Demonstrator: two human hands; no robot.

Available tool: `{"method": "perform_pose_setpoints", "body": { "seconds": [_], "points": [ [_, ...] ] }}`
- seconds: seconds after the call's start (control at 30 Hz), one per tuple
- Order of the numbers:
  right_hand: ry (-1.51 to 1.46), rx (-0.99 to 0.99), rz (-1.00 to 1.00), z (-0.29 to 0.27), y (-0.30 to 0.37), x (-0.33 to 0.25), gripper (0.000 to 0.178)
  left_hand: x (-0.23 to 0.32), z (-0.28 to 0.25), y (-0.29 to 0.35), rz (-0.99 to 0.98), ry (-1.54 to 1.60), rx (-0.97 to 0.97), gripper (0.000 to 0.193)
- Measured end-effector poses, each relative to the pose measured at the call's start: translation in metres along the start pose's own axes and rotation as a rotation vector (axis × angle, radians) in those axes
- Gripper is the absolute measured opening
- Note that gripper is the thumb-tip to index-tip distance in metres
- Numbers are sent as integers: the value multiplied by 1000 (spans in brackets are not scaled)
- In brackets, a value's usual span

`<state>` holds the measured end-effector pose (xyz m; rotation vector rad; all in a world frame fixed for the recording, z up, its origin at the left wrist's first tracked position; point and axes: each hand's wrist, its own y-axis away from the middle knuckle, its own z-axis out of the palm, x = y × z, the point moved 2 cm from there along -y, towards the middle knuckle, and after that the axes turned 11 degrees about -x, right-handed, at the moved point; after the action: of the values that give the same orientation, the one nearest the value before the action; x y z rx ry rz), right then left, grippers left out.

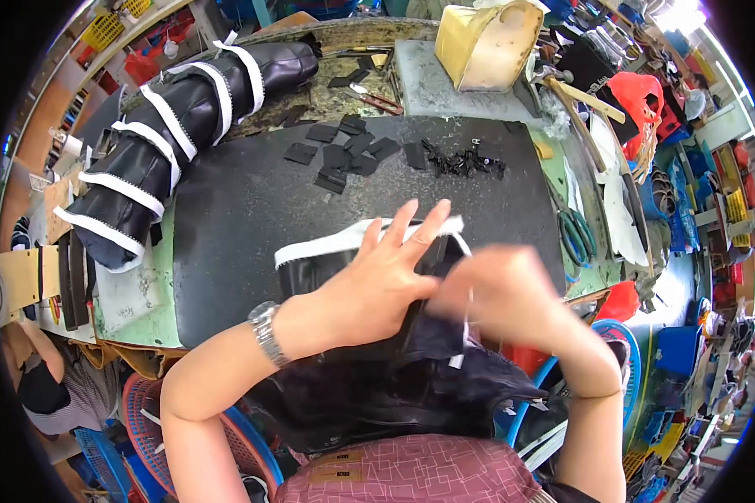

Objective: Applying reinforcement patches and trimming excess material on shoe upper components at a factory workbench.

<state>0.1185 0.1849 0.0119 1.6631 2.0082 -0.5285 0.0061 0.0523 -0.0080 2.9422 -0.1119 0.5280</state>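
Observation:
A black leather boot-shaft piece (306, 281) lies at the near edge of the dark work mat, and more black material hangs over my lap. A white zipper tape (327, 243) runs along its far edge. My left hand (377, 281) lies flat on the leather with fingers spread, the fingertips reaching over the white tape. Beside it on the right, my right hand (507, 293) is blurred by motion, its fingers curled together. What they pinch is hidden. A white tape end (456, 361) hangs just below them.
Black fabric squares (356, 151) and a heap of small black zipper sliders (470, 161) lie on the mat (226, 251). Stacked black pieces with white zippers (176, 134) stand at the left. Green-handled scissors (577, 237) are at the right. Baskets (147, 419) flank me.

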Motion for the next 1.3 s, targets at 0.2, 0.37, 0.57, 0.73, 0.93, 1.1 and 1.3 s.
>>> {"method": "perform_pose_setpoints", "body": {
  "seconds": [0.2,0.37,0.57,0.73,0.93,1.1,1.3],
  "points": [
    [54,534,656,-41,18,152,21,3,27,-36,-89,291,194,75],
    [-58,374,709,-43,9,182,24,0,25,-34,51,154,456,31],
    [-428,487,518,-32,23,145,19,2,22,-37,49,416,338,22],
    [-775,361,463,-3,35,81,17,10,30,-52,-301,170,265,25],
    [-824,327,486,23,44,66,11,17,28,-56,-284,258,330,28],
    [-899,486,304,34,35,68,8,5,36,-58,-272,618,387,4],
    [-941,485,353,40,32,72,15,4,35,-58,-262,707,441,7]
  ]
}}
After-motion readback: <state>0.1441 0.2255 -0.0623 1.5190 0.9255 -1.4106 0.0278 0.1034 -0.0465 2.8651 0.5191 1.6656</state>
